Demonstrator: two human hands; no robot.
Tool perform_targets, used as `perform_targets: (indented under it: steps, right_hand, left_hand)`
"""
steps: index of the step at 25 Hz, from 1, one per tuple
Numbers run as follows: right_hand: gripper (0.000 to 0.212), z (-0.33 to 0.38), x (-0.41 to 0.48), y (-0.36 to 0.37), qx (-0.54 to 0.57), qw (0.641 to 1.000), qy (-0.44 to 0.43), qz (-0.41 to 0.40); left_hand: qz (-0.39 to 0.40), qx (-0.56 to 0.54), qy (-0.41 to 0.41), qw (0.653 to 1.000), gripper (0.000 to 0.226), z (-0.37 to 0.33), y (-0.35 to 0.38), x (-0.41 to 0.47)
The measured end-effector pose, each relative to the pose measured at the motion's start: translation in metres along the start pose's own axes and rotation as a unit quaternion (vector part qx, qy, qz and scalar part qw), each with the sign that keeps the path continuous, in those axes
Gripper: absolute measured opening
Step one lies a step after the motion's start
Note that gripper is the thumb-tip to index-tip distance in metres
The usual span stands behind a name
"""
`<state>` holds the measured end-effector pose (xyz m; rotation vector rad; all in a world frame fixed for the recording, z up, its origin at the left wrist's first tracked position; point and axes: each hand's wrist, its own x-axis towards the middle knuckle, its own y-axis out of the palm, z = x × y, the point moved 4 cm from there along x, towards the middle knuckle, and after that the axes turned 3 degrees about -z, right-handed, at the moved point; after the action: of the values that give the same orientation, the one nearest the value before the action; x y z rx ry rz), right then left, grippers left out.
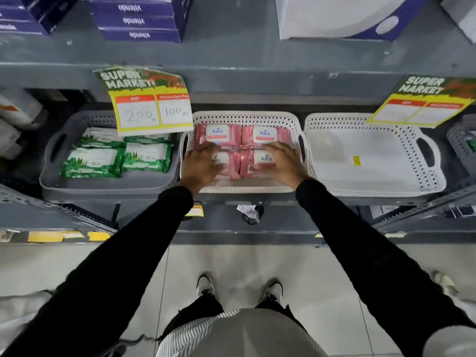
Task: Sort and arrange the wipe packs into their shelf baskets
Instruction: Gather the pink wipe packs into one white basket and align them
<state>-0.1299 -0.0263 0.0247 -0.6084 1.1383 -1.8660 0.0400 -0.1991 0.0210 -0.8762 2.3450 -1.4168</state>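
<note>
Several pink wipe packs (265, 136) with white lids lie side by side in the middle white basket (244, 116). My left hand (201, 164) rests flat on the front left pink pack (226, 161). On the front right pink pack (257, 161) lies my right hand (282, 163), fingers spread. Neither hand is closed around a pack. The grey basket (108, 185) at the left holds several green wipe packs (94, 163). At the right stands a white basket (373, 161) with only a small yellow sticker inside.
Yellow price signs (152, 109) (422, 101) hang from the shelf above, over the basket backs. Purple boxes (139, 20) and a white box (337, 16) stand on the upper shelf. The shelf's front edge (231, 200) runs just below the baskets. Another grey basket (463, 148) shows at far right.
</note>
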Motion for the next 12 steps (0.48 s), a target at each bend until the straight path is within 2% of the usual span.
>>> perform_targets:
  steps: [2,5,9,12]
  right_hand:
    - [0.063,0.001,0.000,-0.009,-0.009,0.999,-0.003,-0.048]
    - [0.052,-0.003,0.008,-0.016,-0.025,0.998,0.005,-0.062]
    - [0.057,-0.011,0.026,-0.015,-0.040,0.998,0.048,-0.027]
    - [0.063,-0.012,0.039,-0.012,-0.069,0.996,0.048,0.015]
  left_hand:
    - [-0.031,0.002,-0.003,1.000,0.047,-0.004,-0.011,0.004]
    - [-0.061,0.007,0.019,0.998,0.039,-0.011,-0.028,0.024]
    - [-0.032,0.038,0.023,0.998,0.045,-0.017,-0.029,0.048]
    - [0.010,0.064,0.043,0.997,0.045,-0.012,-0.012,0.055]
